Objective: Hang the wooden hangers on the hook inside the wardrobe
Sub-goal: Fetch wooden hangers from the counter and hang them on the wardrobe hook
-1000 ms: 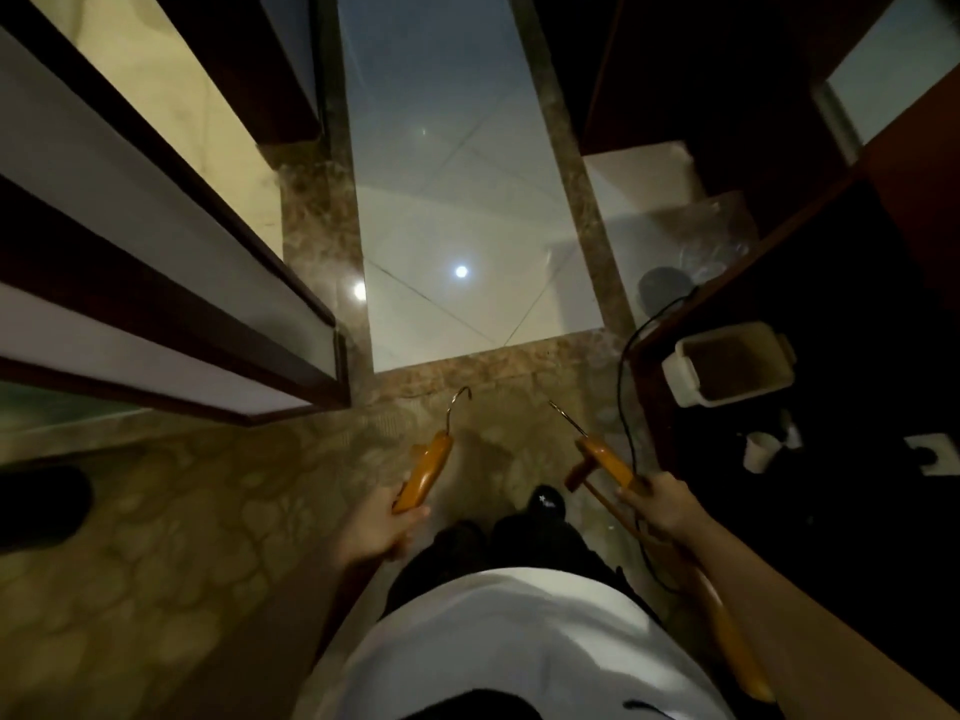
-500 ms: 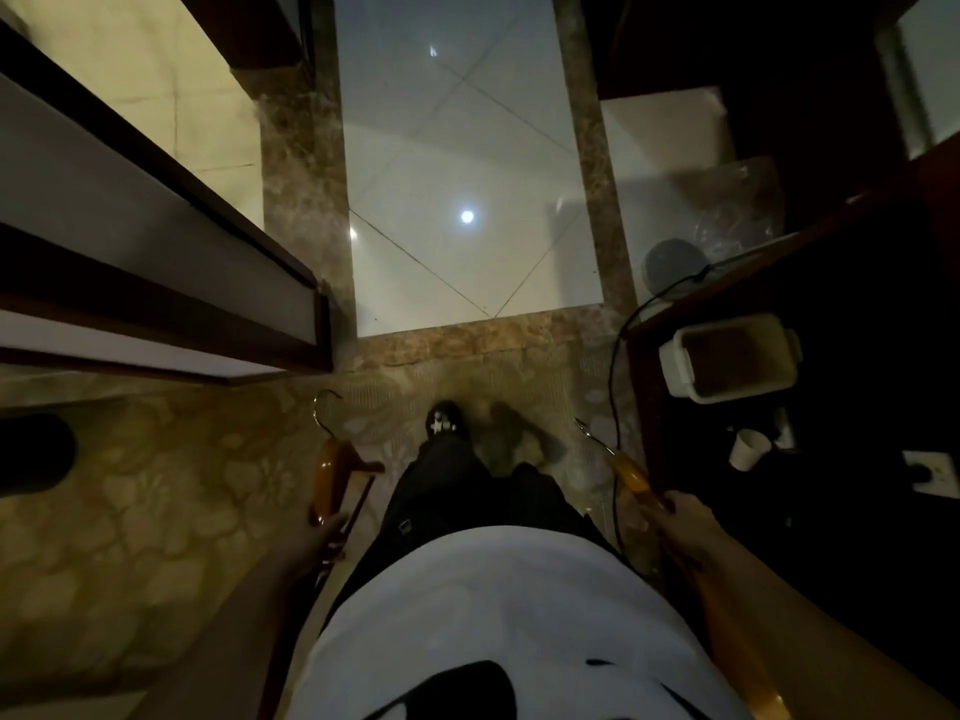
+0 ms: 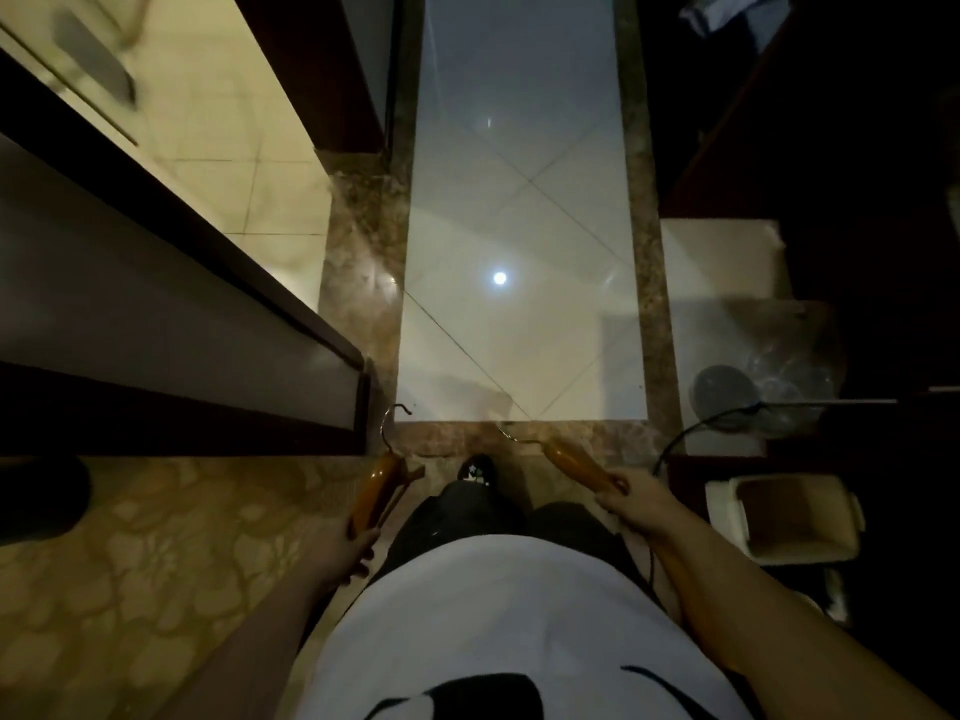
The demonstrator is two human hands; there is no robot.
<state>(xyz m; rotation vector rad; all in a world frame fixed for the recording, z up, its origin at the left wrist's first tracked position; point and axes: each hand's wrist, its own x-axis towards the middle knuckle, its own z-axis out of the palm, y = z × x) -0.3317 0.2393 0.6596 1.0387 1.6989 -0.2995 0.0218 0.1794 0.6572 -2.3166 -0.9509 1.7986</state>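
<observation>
Carrying stage: left hand [image 3: 345, 550] grasps one orange-brown wooden hanger with a metal hook [image 3: 376, 491]; right hand [image 3: 636, 504] grasps another [image 3: 574, 462]. Next: locate the wardrobe hook, unseen here.

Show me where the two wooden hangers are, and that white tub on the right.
left hanger [image 3: 375, 493]: head view, on its orange wooden body below the metal hook.
right hanger [image 3: 574, 462]: head view, on its wooden body near the metal hook.
white tub [image 3: 722, 511]: head view, on its white left wall.
</observation>
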